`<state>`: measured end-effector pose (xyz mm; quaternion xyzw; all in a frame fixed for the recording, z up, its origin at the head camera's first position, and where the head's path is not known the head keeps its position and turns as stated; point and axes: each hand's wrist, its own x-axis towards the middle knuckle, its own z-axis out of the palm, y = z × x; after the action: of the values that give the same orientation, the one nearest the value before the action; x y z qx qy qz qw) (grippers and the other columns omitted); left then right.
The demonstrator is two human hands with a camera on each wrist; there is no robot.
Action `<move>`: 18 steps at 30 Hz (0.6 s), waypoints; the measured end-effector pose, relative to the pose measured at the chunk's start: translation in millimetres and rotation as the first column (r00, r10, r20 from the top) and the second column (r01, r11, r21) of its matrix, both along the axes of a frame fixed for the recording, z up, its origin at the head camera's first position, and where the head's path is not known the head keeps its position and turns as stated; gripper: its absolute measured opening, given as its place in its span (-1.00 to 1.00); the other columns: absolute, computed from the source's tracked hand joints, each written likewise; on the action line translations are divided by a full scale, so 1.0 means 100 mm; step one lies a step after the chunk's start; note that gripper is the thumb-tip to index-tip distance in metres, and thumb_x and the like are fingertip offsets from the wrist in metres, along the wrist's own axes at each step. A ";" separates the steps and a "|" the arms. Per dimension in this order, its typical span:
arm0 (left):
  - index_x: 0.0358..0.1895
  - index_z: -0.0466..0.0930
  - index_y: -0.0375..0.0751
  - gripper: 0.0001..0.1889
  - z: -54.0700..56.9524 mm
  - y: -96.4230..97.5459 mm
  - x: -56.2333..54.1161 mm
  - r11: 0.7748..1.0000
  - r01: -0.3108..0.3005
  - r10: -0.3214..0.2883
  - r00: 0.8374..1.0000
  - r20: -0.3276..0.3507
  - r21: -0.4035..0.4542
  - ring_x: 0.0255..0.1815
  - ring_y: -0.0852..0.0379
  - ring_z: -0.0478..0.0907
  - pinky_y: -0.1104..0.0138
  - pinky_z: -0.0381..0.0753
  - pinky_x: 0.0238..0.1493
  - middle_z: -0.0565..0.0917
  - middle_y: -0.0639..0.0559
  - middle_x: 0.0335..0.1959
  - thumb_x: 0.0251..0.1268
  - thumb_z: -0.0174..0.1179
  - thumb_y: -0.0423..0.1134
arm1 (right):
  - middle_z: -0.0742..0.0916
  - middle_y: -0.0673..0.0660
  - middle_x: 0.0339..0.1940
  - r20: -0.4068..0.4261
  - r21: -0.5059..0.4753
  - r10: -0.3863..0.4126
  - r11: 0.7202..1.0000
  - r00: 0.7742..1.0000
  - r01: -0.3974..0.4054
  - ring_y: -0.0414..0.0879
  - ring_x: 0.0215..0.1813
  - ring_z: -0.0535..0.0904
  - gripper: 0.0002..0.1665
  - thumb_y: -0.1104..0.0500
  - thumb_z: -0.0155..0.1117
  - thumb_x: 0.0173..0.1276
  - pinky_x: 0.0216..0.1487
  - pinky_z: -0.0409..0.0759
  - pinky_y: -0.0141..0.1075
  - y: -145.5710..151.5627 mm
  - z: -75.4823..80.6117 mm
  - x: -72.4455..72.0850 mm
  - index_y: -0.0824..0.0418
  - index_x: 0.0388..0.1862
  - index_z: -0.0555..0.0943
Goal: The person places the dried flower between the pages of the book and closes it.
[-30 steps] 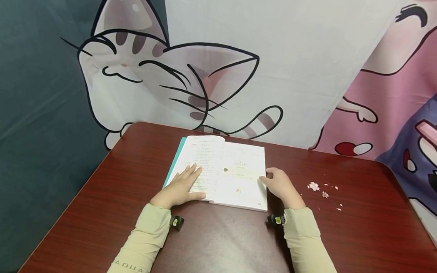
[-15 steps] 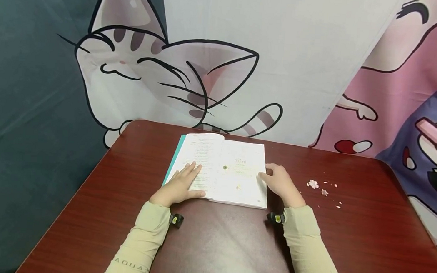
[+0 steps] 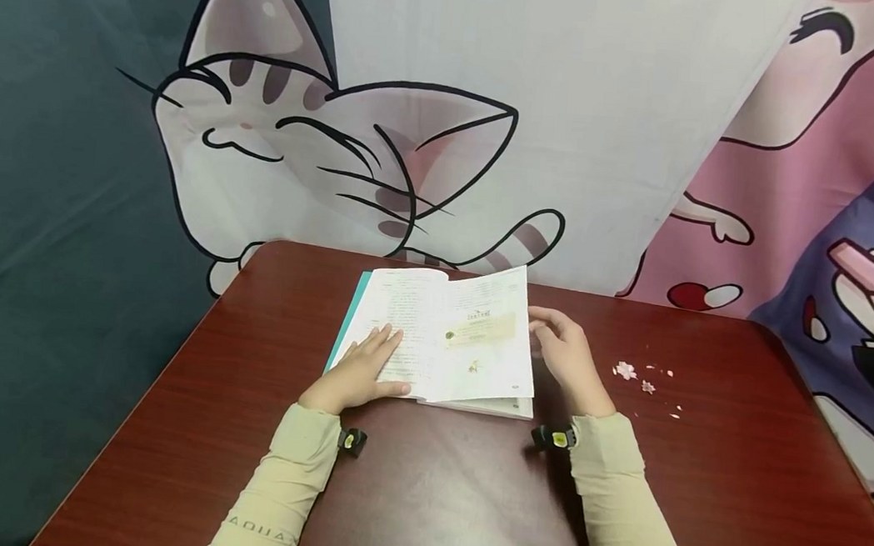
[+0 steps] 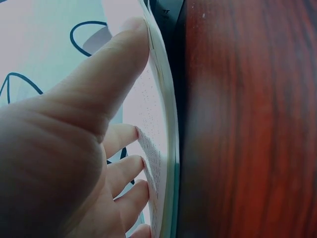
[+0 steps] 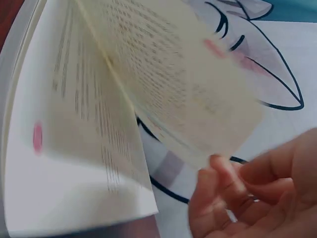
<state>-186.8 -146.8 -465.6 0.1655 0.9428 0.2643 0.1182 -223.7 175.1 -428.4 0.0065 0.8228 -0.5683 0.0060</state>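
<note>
An open book [image 3: 444, 340] with a teal cover edge lies on the table. My left hand [image 3: 359, 377] rests flat on its left page, fingers spread and thumb towards the lower middle; the left wrist view shows the fingertips [image 4: 141, 163] on the printed text. A single right-hand page [image 3: 481, 338] is lifted off the pages below, its free edge raised. At that edge is my right hand [image 3: 563, 352], fingers loosely bent, some partly hidden behind the page. In the right wrist view its fingertips [image 5: 214, 161] touch the blurred page's edge, thumb apart from the paper.
The book lies on a dark red-brown table [image 3: 424, 489]. Pink and white flower-shaped bits [image 3: 626, 371] and small petals are scattered right of my right hand. A cloth backdrop [image 3: 603, 133] with cartoon cats hangs behind the table's far edge.
The right-hand page, flat before, now stands lifted with its outer edge up. My right hand has moved slightly up and away from the book's edge. The left hand stays put.
</note>
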 end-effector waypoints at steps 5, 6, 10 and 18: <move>0.61 0.06 -0.30 -0.04 0.00 0.00 0.01 1.000 -0.008 0.008 1.000 0.003 0.001 0.65 -0.27 -0.15 -0.20 -0.13 0.55 0.00 -0.31 0.63 0.32 0.35 0.09 | 0.69 0.30 -0.08 0.001 -0.198 0.040 0.979 0.999 -0.039 -0.11 -0.19 0.62 -0.59 0.41 -0.13 0.56 -0.17 0.66 -0.30 -0.13 -0.06 -0.03 0.48 0.27 0.51; 0.61 0.07 -0.30 -0.04 0.01 0.00 0.01 1.000 -0.009 0.009 1.000 0.002 0.002 0.65 -0.27 -0.14 -0.20 -0.12 0.55 0.00 -0.32 0.63 0.32 0.35 0.09 | 0.69 0.32 -0.02 -0.001 -0.200 0.062 0.978 0.998 -0.061 -0.15 -0.18 0.62 -0.58 0.41 -0.14 0.56 -0.18 0.64 -0.34 -0.16 -0.08 -0.04 0.48 0.28 0.50; 0.60 0.07 -0.31 -0.04 0.01 0.00 0.02 1.000 -0.006 0.006 1.000 -0.004 0.003 0.64 -0.29 -0.12 -0.21 -0.10 0.54 0.00 -0.33 0.63 0.32 0.35 0.08 | 0.67 0.43 0.07 -0.015 -0.198 0.182 0.963 0.983 -0.181 -0.18 -0.19 0.66 -0.58 0.29 -0.04 0.60 -0.20 0.66 -0.34 -0.33 -0.15 -0.04 0.44 0.32 0.50; 0.60 0.07 -0.33 -0.04 -0.02 -0.01 0.01 1.000 0.004 -0.004 1.000 -0.016 0.010 0.63 -0.31 -0.10 -0.23 -0.08 0.53 0.02 -0.35 0.62 0.31 0.36 0.08 | 0.63 0.33 0.24 0.005 -0.051 0.291 0.956 0.957 -0.290 0.10 0.26 0.54 -0.51 0.19 0.07 0.56 0.19 0.52 -0.09 -0.74 -0.22 -0.09 0.30 0.40 0.47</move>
<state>-185.9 -147.5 -467.7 0.1700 0.9421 0.2672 0.1102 -232.4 100.8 -450.0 -0.1109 0.8004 -0.5815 0.0947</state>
